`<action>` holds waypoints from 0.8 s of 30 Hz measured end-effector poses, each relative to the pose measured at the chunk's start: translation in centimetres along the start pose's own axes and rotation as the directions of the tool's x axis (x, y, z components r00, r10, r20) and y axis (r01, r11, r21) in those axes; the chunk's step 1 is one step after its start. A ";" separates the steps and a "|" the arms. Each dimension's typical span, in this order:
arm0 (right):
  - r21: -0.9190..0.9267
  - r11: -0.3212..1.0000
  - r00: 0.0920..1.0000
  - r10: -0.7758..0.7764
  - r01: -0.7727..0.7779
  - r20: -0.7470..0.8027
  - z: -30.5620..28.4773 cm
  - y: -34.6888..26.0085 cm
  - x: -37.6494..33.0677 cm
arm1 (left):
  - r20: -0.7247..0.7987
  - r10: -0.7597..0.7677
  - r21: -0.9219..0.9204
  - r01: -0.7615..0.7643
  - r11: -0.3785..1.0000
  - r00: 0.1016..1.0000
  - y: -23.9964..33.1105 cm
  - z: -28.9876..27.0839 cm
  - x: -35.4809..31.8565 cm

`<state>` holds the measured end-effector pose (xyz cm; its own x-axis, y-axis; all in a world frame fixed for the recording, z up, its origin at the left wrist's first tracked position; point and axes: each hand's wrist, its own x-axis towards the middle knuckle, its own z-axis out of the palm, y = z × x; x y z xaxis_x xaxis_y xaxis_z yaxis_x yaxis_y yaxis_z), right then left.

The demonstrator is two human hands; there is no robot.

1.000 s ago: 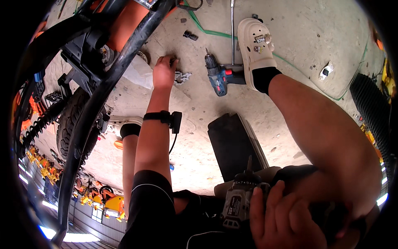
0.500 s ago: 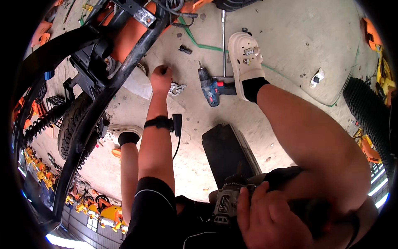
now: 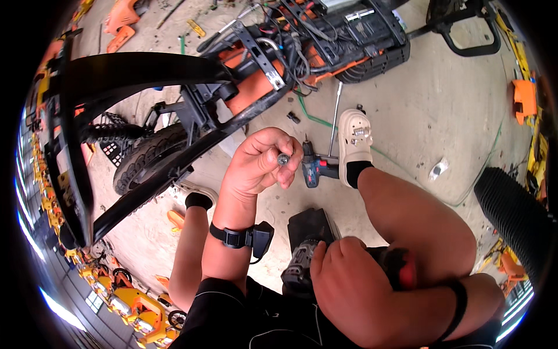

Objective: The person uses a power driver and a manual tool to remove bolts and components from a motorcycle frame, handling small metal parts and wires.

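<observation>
Grey and metallic, the small round piece (image 3: 283,159) I see is pinched between thumb and fingers of the left hand (image 3: 261,161); the right hand (image 3: 353,282) curls its fingers over the grey drill (image 3: 300,263); one blue drill (image 3: 310,166) lies beside the beige clog (image 3: 353,145).

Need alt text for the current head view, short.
A person's left grip pinches a small round metal piece above a workshop floor, while the right grip holds a grey drill near the lap. A blue drill lies beside one shoe; a black vehicle frame stands at left.
</observation>
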<state>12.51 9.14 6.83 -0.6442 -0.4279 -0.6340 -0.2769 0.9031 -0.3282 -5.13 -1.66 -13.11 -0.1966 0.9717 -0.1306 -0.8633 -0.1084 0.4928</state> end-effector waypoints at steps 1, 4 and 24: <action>-0.036 0.998 0.998 -0.054 0.052 -0.032 -0.5 0.6 -0.1 | -0.004 0.015 0.023 -0.015 1.000 1.000 0.8 1.0 0.1; -0.025 0.995 0.995 -0.097 0.097 0.008 -1.8 0.7 0.1 | 0.057 0.035 0.013 -0.036 0.999 0.998 2.2 2.9 0.3; 0.140 0.974 0.974 0.154 -0.178 0.165 -4.0 4.5 5.7 | 0.006 0.273 0.171 -0.270 0.947 0.962 10.5 16.0 -5.3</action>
<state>4.74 10.91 4.56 -0.5529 -0.2838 -0.7834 -0.0552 0.9506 -0.3054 -5.72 -4.63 6.48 -0.4223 0.9064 0.0140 -0.6852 -0.3293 0.6496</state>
